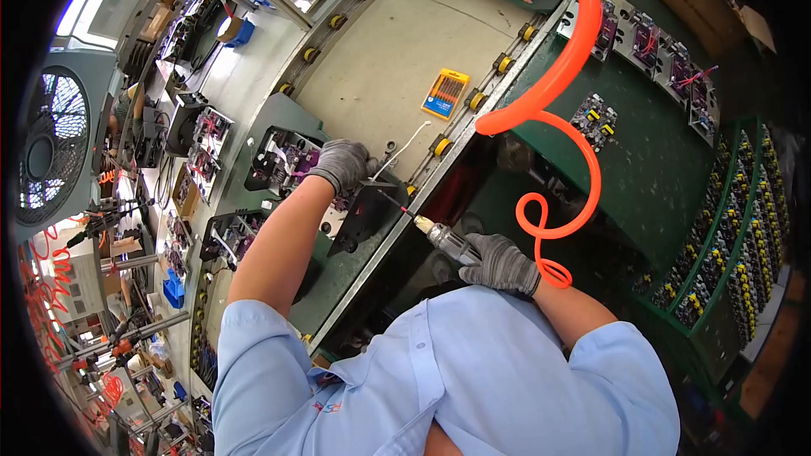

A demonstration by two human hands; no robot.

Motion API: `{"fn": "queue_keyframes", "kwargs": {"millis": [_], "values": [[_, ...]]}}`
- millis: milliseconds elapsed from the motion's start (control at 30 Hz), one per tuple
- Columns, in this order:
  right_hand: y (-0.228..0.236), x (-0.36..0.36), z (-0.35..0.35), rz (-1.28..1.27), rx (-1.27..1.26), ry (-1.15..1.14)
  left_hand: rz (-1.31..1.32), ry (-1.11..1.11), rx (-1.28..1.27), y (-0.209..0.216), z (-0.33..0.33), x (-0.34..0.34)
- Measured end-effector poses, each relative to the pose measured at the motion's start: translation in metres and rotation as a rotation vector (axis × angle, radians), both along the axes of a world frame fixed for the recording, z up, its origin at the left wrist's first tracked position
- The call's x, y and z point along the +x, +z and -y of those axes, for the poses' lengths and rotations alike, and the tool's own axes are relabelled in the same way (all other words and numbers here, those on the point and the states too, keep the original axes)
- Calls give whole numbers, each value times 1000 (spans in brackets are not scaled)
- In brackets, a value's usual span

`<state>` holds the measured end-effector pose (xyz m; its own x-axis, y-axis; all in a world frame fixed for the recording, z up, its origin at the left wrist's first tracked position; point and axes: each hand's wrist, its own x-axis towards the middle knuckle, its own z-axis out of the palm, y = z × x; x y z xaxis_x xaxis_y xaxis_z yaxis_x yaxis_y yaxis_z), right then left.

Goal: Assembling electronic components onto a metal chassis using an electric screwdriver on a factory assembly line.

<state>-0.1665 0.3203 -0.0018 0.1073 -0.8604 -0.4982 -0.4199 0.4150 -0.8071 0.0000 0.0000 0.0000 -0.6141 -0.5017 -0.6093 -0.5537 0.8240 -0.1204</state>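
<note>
So a fat orange air hose [589,51] is looping over my green worktop [646,173], blocking part of it from view and curling down near my right wrist. Circuit boards with yellow parts [596,121] are sitting over there, and a yellow-and-blue bit case [445,95] is lying on the pale surface beyond my left hand [344,166]. A white cable [404,152] is sticking out right beside that hand.

My air screwdriver [452,242] is hanging in front of me, its long axis running diagonally, bit aiming up and left toward the tilted black panel [363,218] by the open black housing [283,159].

My right hand [500,263] is wrapping around the screwdriver body, forearm coming in from lower right. My left arm is reaching forward, fingers curling down by the panel's top edge; can't tell if they're pinching anything.
</note>
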Motion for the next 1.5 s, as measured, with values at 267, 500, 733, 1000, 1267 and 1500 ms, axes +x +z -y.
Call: {"fn": "queue_keyframes", "kwargs": {"millis": [267,500,733,1000,1267,1500], "values": [[-5,0,3,-79,-7,12,-40,20,-6,-11,3,1],[6,-6,16,-20,11,63,-59,50,-14,-11,5,7],[-2,-2,20,-30,16,61,-74,47,-45,-11,1,5],[10,12,21,15,77,30,-800,465,17,34,-17,7],[-4,16,-6,100,42,-54,-1434,878,649,100,-95,144],[11,50,-41,81,73,61,-1505,1701,1365,5,-199,267]]}}
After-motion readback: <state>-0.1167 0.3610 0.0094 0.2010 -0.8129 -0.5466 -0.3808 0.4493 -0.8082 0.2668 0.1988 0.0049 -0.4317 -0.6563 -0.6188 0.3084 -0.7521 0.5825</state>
